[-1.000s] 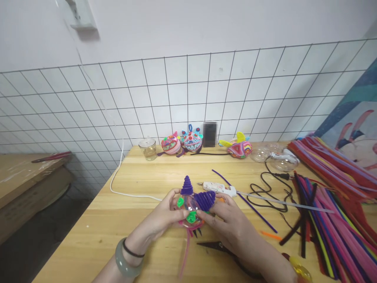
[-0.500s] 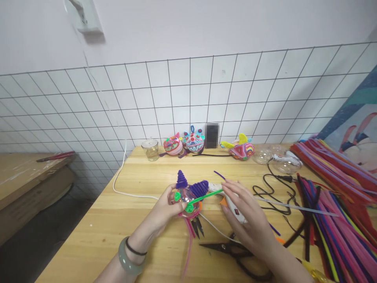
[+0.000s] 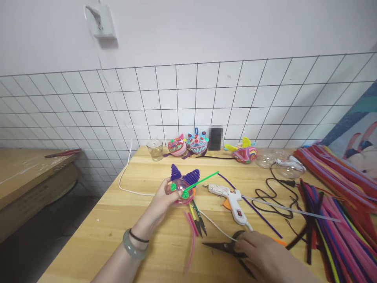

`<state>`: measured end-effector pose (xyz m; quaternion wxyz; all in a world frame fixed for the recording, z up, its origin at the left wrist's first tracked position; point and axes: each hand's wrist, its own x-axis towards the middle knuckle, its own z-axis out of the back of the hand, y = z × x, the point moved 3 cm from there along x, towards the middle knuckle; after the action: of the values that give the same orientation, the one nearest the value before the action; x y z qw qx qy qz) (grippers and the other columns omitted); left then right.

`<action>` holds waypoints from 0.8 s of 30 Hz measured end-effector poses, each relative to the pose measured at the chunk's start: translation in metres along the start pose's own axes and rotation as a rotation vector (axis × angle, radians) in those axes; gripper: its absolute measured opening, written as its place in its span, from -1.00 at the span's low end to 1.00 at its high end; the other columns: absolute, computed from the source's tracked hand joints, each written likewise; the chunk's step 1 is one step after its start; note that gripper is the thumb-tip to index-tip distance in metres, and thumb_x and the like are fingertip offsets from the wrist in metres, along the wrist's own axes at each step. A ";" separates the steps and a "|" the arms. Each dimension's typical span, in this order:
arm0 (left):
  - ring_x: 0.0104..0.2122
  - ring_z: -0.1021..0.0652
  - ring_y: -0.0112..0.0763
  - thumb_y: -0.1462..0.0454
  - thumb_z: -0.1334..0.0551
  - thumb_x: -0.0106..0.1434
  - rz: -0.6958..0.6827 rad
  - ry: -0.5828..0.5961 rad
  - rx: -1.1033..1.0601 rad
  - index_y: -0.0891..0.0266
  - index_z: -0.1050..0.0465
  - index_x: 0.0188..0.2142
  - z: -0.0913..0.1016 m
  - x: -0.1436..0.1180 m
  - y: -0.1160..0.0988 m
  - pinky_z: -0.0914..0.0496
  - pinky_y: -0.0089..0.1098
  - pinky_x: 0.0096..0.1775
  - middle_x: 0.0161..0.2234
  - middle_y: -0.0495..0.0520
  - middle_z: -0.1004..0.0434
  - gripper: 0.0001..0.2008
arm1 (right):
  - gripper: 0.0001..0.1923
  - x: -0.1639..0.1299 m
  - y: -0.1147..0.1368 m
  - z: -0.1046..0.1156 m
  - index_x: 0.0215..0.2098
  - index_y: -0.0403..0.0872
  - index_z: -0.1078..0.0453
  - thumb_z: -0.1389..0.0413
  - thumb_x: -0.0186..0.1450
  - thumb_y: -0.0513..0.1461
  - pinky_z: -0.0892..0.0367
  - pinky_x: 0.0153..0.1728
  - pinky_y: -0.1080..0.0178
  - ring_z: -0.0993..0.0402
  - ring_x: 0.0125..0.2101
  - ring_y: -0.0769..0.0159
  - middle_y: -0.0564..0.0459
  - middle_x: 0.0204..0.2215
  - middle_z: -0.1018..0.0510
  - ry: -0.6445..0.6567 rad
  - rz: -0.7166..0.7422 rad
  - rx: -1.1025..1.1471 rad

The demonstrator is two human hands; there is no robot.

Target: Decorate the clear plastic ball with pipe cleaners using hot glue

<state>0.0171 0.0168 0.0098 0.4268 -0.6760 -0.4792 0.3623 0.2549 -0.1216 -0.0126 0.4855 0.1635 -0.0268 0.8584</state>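
My left hand (image 3: pixel 165 198) grips a clear plastic ball (image 3: pixel 180 185) decorated with pipe cleaners. Two purple coiled ears (image 3: pixel 192 176) stand up from its top. A green pipe cleaner (image 3: pixel 203 181) is coiled at one end on the ball's front, under my left thumb, and its straight end sticks out up to the right. At the lower right, my right hand (image 3: pixel 256 251) is on the handles of black scissors (image 3: pixel 224 247), which lie on the table with blades pointing left. Its fingers are curled at the handles, partly hidden. Pencil-like tools (image 3: pixel 198 220) lie below the ball.
A white glue gun (image 3: pixel 232 200) lies right of the ball, beside a purple pipe cleaner (image 3: pixel 262 218). Pipe cleaner bundles (image 3: pixel 335 232) fill the right side. Along the wall stand a glass cup (image 3: pixel 155 150), decorated balls (image 3: pixel 198 144) and clear plastic shells (image 3: pixel 290 169). A black cord (image 3: pixel 271 188) curls nearby.
My right hand has left the green pipe cleaner's free end and moved down to the scissors. The left hand still holds the ball, now slightly farther left and higher. The view has shifted a little.
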 end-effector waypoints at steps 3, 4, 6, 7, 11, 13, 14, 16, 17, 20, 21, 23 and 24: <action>-0.20 -0.59 -0.14 0.26 -0.45 -0.08 0.013 -0.008 -0.002 0.23 -0.35 -0.08 0.001 0.002 0.001 -0.49 -0.15 -0.20 -0.11 0.18 -0.55 -0.45 | -0.68 -0.012 0.001 -0.015 -0.28 -0.01 -0.32 0.07 0.13 -0.49 -0.37 -0.48 0.26 -0.52 -0.48 0.21 0.00 -0.41 -0.55 -0.063 0.043 -0.134; -0.20 -0.59 -0.13 0.26 -0.44 -0.07 0.015 -0.012 0.000 0.23 -0.34 -0.08 0.002 0.002 0.001 -0.49 -0.14 -0.20 -0.11 0.18 -0.55 -0.45 | -0.67 -0.013 0.001 -0.018 -0.25 -0.02 -0.32 0.07 0.13 -0.49 -0.37 -0.47 0.27 -0.52 -0.48 0.22 0.00 -0.39 -0.56 -0.053 0.059 -0.153; -0.21 -0.60 -0.12 0.26 -0.44 -0.06 0.021 -0.017 0.007 0.24 -0.33 -0.09 0.003 0.004 0.002 -0.50 -0.12 -0.21 -0.12 0.18 -0.55 -0.46 | -0.62 -0.012 0.002 -0.017 -0.21 -0.03 -0.31 0.07 0.10 -0.51 -0.38 -0.48 0.27 -0.51 -0.49 0.22 -0.01 -0.36 -0.55 -0.023 0.080 -0.163; -0.22 -0.60 -0.13 0.26 -0.44 -0.06 0.022 -0.022 0.009 0.24 -0.33 -0.10 0.004 0.004 0.003 -0.51 -0.12 -0.22 -0.13 0.17 -0.55 -0.47 | -0.59 -0.010 0.002 -0.014 -0.19 -0.02 -0.31 0.08 0.09 -0.51 -0.39 -0.48 0.27 -0.52 -0.49 0.22 -0.02 -0.34 -0.54 -0.015 0.066 -0.154; -0.29 -0.62 -0.17 0.27 -0.44 -0.06 0.029 -0.044 0.003 0.23 -0.33 -0.09 0.008 0.008 0.004 -0.53 -0.14 -0.25 -0.16 0.15 -0.57 -0.46 | -0.50 -0.007 0.002 0.002 -0.16 0.01 -0.31 0.09 0.02 -0.54 -0.43 -0.35 0.30 -0.53 -0.33 0.26 -0.02 -0.25 -0.48 0.078 -0.067 0.073; -0.28 -0.62 -0.16 0.27 -0.44 -0.06 0.031 -0.040 -0.006 0.23 -0.32 -0.09 0.010 0.009 0.005 -0.53 -0.13 -0.26 -0.15 0.17 -0.57 -0.46 | -0.46 -0.008 -0.002 0.009 -0.14 0.04 -0.30 0.06 -0.01 -0.54 -0.42 -0.31 0.35 -0.50 -0.30 0.30 0.04 -0.26 -0.45 0.158 -0.166 0.252; -0.27 -0.62 -0.14 0.27 -0.44 -0.06 0.031 -0.038 -0.013 0.22 -0.32 -0.09 0.010 0.009 0.005 -0.53 -0.12 -0.26 -0.14 0.18 -0.57 -0.46 | -0.43 -0.009 -0.005 0.012 -0.12 0.06 -0.29 0.03 -0.02 -0.53 -0.40 -0.35 0.37 -0.49 -0.34 0.33 0.08 -0.31 -0.44 0.198 -0.225 0.341; -0.25 -0.62 -0.13 0.27 -0.44 -0.05 0.032 -0.041 -0.027 0.22 -0.31 -0.09 0.010 0.009 0.005 -0.53 -0.10 -0.25 -0.12 0.19 -0.55 -0.47 | -0.41 -0.012 -0.011 0.016 -0.08 0.06 -0.28 -0.02 -0.03 -0.51 -0.32 -0.50 0.44 -0.42 -0.47 0.39 0.18 -0.46 -0.38 0.273 -0.347 0.525; -0.25 -0.62 -0.12 0.27 -0.44 -0.05 0.034 -0.048 -0.033 0.22 -0.30 -0.10 0.011 0.009 0.005 -0.53 -0.09 -0.25 -0.11 0.19 -0.55 -0.47 | -0.43 -0.013 -0.013 0.016 -0.08 0.05 -0.29 -0.03 -0.02 -0.51 -0.25 -0.57 0.46 -0.37 -0.53 0.42 0.22 -0.53 -0.34 0.300 -0.398 0.627; -0.24 -0.61 -0.11 0.28 -0.44 -0.03 0.041 -0.043 -0.045 0.23 -0.28 -0.09 0.009 0.007 0.004 -0.53 -0.06 -0.22 -0.11 0.20 -0.54 -0.47 | -0.52 -0.015 -0.012 0.014 -0.13 0.03 -0.35 -0.06 0.02 -0.48 -0.14 -0.65 0.50 -0.33 -0.61 0.51 0.22 -0.52 -0.41 0.331 -0.503 1.002; -0.23 -0.61 -0.11 0.28 -0.43 -0.02 0.042 -0.032 -0.050 0.24 -0.28 -0.09 0.009 0.006 0.004 -0.52 -0.05 -0.20 -0.11 0.20 -0.54 -0.48 | -0.54 -0.016 -0.011 0.012 -0.12 0.03 -0.36 -0.09 0.04 -0.44 -0.15 -0.66 0.50 -0.35 -0.62 0.53 0.18 -0.45 -0.48 0.313 -0.536 1.113; -0.23 -0.61 -0.12 0.29 -0.42 -0.01 0.035 -0.008 -0.062 0.24 -0.28 -0.09 0.008 0.006 0.004 -0.51 -0.03 -0.18 -0.13 0.19 -0.55 -0.49 | -0.55 -0.017 -0.007 0.006 -0.06 0.01 -0.38 -0.16 0.06 -0.34 -0.23 -0.66 0.48 -0.42 -0.64 0.50 0.10 -0.39 -0.55 0.289 -0.624 1.250; -0.24 -0.61 -0.12 0.29 -0.42 0.00 0.032 0.000 -0.063 0.25 -0.29 -0.09 0.008 0.006 0.004 -0.51 -0.02 -0.17 -0.13 0.19 -0.55 -0.50 | -0.55 -0.017 -0.005 0.004 -0.05 -0.01 -0.39 -0.19 0.06 -0.29 -0.28 -0.65 0.46 -0.46 -0.61 0.44 0.08 -0.43 -0.57 0.295 -0.671 1.267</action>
<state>0.0130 0.0234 0.0028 0.3994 -0.6966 -0.4795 0.3541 0.2679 -0.1342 -0.0147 0.5331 0.2950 0.5923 0.5272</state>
